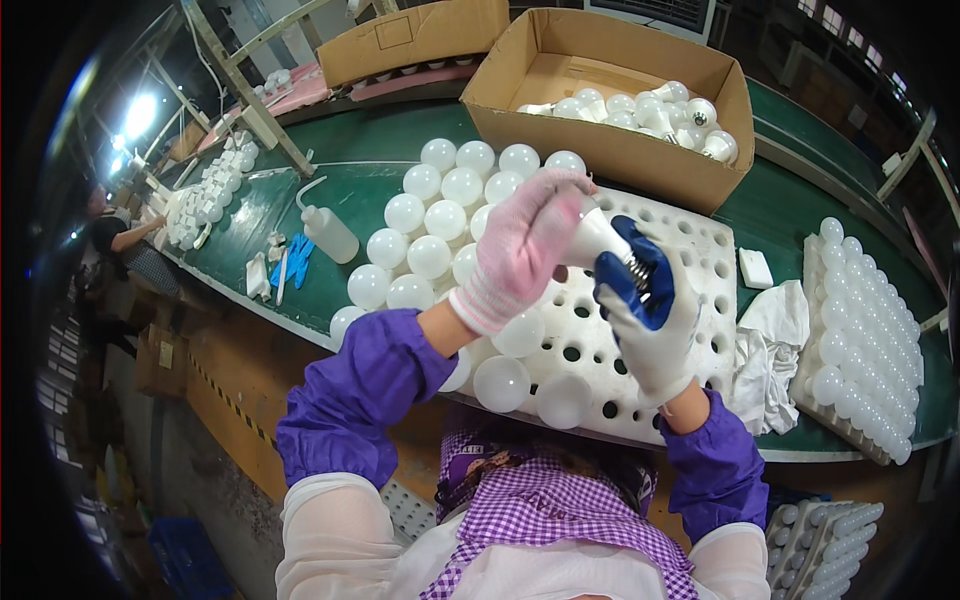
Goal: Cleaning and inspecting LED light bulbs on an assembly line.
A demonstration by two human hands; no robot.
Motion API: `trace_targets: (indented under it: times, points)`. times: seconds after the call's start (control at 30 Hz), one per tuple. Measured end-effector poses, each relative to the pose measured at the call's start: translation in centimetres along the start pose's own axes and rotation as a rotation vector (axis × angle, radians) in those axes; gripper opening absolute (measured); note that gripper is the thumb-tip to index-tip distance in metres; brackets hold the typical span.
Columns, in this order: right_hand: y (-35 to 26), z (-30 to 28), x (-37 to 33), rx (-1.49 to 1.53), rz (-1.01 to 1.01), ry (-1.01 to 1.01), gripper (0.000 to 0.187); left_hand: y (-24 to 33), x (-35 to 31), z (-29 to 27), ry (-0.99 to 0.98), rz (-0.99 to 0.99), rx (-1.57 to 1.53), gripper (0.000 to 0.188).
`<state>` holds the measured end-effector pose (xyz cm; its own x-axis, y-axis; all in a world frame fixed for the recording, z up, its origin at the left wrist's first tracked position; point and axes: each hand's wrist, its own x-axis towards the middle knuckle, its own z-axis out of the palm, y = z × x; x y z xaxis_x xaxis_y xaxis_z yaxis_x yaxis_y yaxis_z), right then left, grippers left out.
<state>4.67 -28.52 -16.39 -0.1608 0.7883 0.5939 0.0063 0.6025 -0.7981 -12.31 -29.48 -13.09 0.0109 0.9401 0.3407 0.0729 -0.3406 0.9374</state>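
Note:
A white light bulb (597, 237) is held tilted above a white foam tray (690, 232) full of round holes. My left hand (522, 248), in a pink and white glove, is closed around the bulb's rounded end, which it mostly hides. On the other side, my right hand (655, 315), in a white glove with blue-coated fingers, is closed about the bulb's metal screw base (638, 270). Rows of frosted round bulb covers (429, 257) stand on the tray's left part and along its near edge, while holes show on its right.
Behind the tray, a cardboard box (590, 150) holds several bulbs. A squeeze bottle (330, 233) and blue glove (297, 258) lie left on the green bench (240, 290). At right are a white cloth (772, 345) and another filled tray (865, 340). A person (135, 240) works far left.

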Motion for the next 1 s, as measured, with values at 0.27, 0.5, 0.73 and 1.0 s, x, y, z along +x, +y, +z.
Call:
trace_targets:
  times: [0.27, 0.5, 0.73, 1.0]
  points:
    - [1.0, -1.2, 0.7, -0.051, 0.155, -0.045, 0.041, 0.2, 1.1, -0.6, -0.076, -0.144, -0.067, 0.037]
    - [0.8, -1.7, 1.2, -0.073, 0.210, -0.072, 0.040, 0.5, 1.4, -1.5, -0.220, -0.158, 0.010, 0.053]
    - [0.8, -2.4, 1.5, -0.003, 0.237, -0.073, 0.040, 1.2, 0.8, -0.9, -0.222, -0.010, 0.229, 0.066]
    - [1.1, -2.1, 1.1, -0.070, 0.182, -0.061, 0.041, 1.9, 0.4, -0.4, -0.176, 0.165, 0.535, 0.061]
